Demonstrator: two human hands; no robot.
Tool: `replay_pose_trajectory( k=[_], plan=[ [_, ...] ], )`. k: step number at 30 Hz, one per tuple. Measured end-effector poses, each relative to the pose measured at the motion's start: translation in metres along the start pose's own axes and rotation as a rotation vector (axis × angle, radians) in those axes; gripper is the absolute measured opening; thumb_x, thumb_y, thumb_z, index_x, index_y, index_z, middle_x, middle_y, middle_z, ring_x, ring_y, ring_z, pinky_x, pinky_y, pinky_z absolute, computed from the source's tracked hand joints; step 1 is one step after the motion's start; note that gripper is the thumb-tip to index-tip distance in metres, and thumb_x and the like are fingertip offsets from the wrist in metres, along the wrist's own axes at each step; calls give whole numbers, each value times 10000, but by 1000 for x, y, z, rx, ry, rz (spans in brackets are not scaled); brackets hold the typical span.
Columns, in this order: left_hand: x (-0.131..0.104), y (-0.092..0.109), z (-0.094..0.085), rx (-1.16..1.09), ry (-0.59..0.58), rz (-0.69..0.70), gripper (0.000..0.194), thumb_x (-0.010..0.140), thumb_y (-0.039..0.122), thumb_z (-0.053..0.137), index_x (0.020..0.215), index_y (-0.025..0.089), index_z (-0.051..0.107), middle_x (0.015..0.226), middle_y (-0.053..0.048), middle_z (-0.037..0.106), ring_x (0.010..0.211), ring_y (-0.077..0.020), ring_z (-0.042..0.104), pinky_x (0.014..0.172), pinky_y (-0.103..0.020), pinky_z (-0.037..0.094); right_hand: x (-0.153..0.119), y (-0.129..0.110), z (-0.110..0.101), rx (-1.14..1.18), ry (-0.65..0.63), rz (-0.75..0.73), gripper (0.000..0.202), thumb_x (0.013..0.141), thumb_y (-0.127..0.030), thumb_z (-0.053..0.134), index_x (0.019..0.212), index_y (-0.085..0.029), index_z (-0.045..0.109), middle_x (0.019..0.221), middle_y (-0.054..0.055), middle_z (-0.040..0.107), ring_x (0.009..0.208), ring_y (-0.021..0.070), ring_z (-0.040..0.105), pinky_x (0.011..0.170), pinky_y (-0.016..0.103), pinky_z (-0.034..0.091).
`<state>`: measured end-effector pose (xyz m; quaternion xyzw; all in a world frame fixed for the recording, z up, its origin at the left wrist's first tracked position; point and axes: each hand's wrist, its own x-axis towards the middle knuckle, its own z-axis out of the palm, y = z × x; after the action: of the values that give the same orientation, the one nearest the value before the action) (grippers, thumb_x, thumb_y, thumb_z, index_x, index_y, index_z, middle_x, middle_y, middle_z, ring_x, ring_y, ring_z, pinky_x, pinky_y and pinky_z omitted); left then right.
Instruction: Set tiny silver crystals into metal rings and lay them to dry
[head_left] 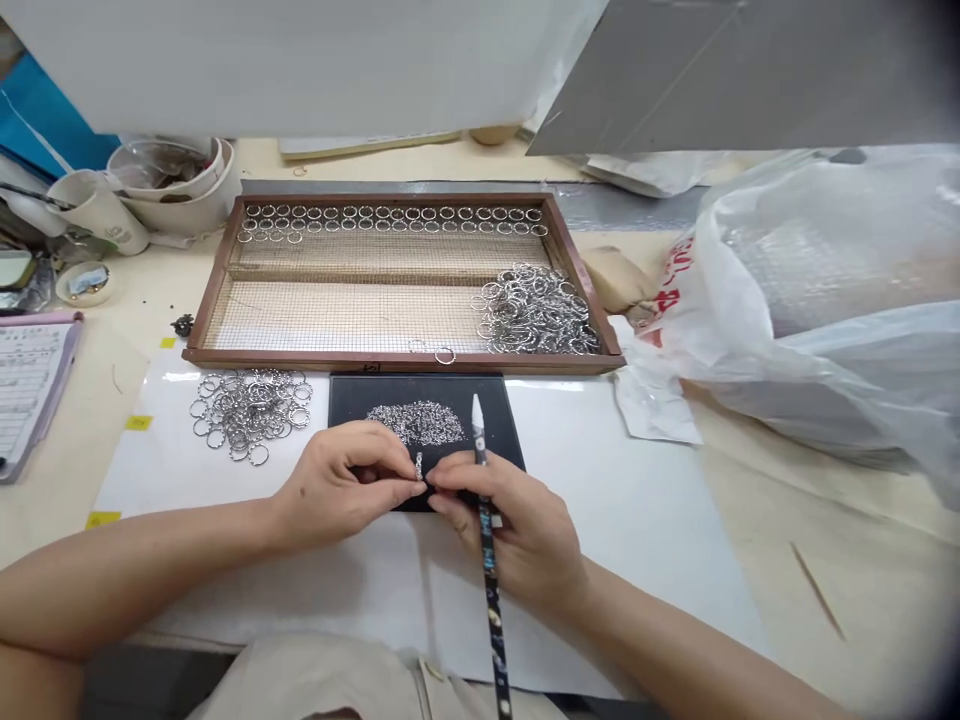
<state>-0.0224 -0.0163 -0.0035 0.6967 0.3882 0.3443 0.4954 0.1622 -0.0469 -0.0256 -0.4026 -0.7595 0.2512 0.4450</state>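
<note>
Partly hidden, a silvery piece (419, 465) is held over the black mat (504, 402), pinched between closed fingers (399, 492) of the left hand (337, 485), a patterned pen (490, 580) gripped in the curled right hand (532, 525), anything else held there indistinct.

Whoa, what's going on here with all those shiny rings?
A person's left hand pinches a small shiny piece, perhaps a ring seen edge-on. The right hand is close beside it, holding a white-tipped stick. Tiny silvery bits lie on the black board. Behind, the wooden-framed tray has rings in rows and a heap; another pile of rings sits to the left.
</note>
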Motion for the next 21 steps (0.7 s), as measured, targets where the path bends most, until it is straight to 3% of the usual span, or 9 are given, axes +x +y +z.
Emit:
replay_pose_trajectory(
  k=[4, 8, 15, 21],
  plan=[
    [-1, 5, 0, -116, -51, -118, 74, 740, 168, 662, 694, 110, 659, 752, -84, 669, 671, -138, 631, 570, -232, 523, 1, 1, 3, -114, 18, -149, 204, 797, -70, 567, 962, -189, 560, 778, 48, 628, 645, 118, 587, 545, 228, 496],
    [-2, 6, 2, -122, -63, -124, 75, 733, 168, 669, 688, 109, 659, 766, -92, 687, 685, -153, 653, 605, -252, 547, 0, 2, 0, -204, -8, -259, 245, 796, -25, 527, 995, -165, 560, 748, 66, 634, 620, 127, 563, 528, 243, 463],
    [-3, 10, 0, -13, -40, 17, 57, 727, 123, 674, 673, 115, 658, 760, -83, 707, 671, -139, 670, 599, -219, 558, -2, 6, -4, -283, -42, -374, 301, 784, -46, 504, 1063, -143, 558, 762, 92, 644, 644, 147, 546, 552, 277, 463],
    [-3, 10, 0, 110, -47, 184, 33, 727, 119, 691, 725, 145, 670, 797, -60, 726, 718, -131, 688, 623, -197, 570, 1, 5, -3, -281, 5, -425, 268, 769, -57, 565, 1032, -103, 569, 680, 92, 640, 627, 157, 564, 536, 283, 476]
  ],
)
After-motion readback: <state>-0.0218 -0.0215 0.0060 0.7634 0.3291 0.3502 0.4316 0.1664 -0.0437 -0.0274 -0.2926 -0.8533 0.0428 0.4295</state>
